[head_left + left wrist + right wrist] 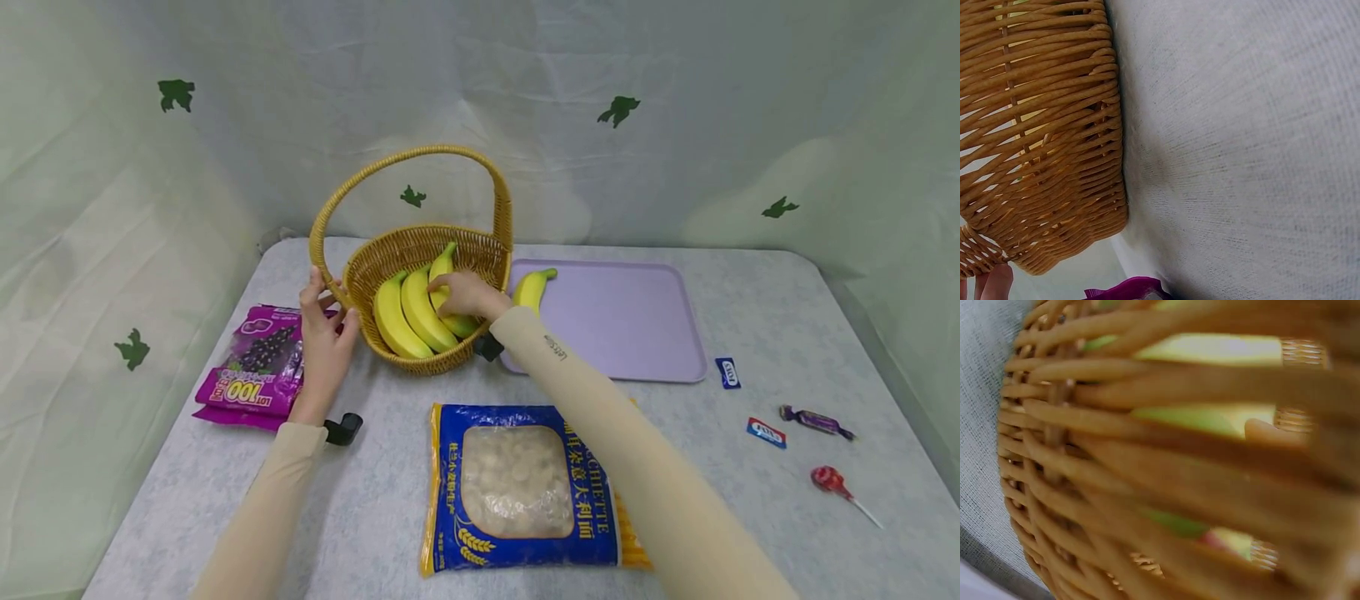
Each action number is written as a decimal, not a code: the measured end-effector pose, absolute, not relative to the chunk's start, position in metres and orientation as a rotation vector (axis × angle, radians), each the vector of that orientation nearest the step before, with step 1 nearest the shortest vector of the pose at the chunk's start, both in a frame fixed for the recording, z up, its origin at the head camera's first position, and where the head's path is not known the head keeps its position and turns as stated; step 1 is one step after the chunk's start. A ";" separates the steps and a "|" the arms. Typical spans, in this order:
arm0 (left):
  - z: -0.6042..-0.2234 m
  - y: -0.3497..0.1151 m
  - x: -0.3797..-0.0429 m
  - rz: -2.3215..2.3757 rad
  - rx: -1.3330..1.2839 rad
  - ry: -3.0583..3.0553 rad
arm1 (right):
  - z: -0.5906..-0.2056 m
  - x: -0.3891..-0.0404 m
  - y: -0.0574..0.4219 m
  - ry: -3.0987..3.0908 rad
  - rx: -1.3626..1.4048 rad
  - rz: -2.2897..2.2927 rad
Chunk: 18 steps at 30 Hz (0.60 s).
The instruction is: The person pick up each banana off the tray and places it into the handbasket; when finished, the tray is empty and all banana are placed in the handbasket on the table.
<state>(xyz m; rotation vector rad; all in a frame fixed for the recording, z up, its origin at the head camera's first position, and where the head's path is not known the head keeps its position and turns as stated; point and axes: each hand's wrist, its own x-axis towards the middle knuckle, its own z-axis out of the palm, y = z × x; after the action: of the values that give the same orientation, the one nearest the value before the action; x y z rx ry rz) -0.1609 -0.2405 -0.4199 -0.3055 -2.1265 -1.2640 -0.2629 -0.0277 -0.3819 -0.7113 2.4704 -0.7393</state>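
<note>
A wicker basket [420,362] with a tall arched handle stands at the back, holding yellow bananas [397,321]. My left hand [324,358] grips the basket's left side at the foot of the handle; in the left wrist view its fingertips [999,281] show at the rim. Reaching over the right rim, my right hand [471,296] curls its fingers round the rightmost banana [442,267] inside the basket. Woven strands fill the right wrist view, with a fingertip [1272,434] and yellow-green banana [1216,350] behind them.
Right of the basket lies a lilac tray [622,325] with another banana [530,290]. A blue pasta bag [517,483] lies in front, partly under my right forearm. Purple packets [255,367] lie at left. Small wrapped candies [767,432] and a red lollipop [828,479] lie at right.
</note>
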 end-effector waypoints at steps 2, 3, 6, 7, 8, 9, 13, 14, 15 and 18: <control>-0.420 -0.241 -0.161 -1.267 -0.306 -2.126 | -0.379 -0.263 -0.024 2.462 -0.712 -0.794; -0.420 -0.241 -0.161 -1.269 -0.307 -2.126 | -0.377 -0.263 -0.022 2.460 -0.717 -0.832; -0.420 -0.241 -0.162 -1.276 -0.311 -2.126 | -0.371 -0.263 -0.013 2.441 -0.718 -0.971; -0.420 -0.241 -0.162 -1.277 -0.310 -2.126 | -0.370 -0.263 -0.009 2.428 -0.718 -1.023; -0.420 -0.241 -0.162 -1.279 -0.309 -2.127 | -0.368 -0.263 -0.005 2.405 -0.717 -1.085; -0.420 -0.240 -0.162 -1.280 -0.309 -2.125 | -0.367 -0.263 -0.001 2.374 -0.718 -1.154; -0.420 -0.240 -0.161 -1.278 -0.308 -2.121 | -0.365 -0.260 0.019 2.201 -0.704 -1.436; -0.420 -0.240 -0.161 -1.277 -0.308 -2.122 | -0.365 -0.259 0.025 2.168 -0.706 -1.491; -0.420 -0.240 -0.161 -1.272 -0.308 -2.122 | -0.366 -0.258 0.031 2.147 -0.707 -1.531; -0.420 -0.240 -0.161 -1.264 -0.304 -2.130 | -0.370 -0.256 0.050 2.111 -0.690 -1.627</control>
<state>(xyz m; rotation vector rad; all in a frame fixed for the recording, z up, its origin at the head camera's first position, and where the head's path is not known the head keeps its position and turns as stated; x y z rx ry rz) -0.1612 -0.2401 -0.4201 -0.3042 -2.1298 -1.2641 -0.2560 0.0497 -0.3697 -0.6902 2.1113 -1.6271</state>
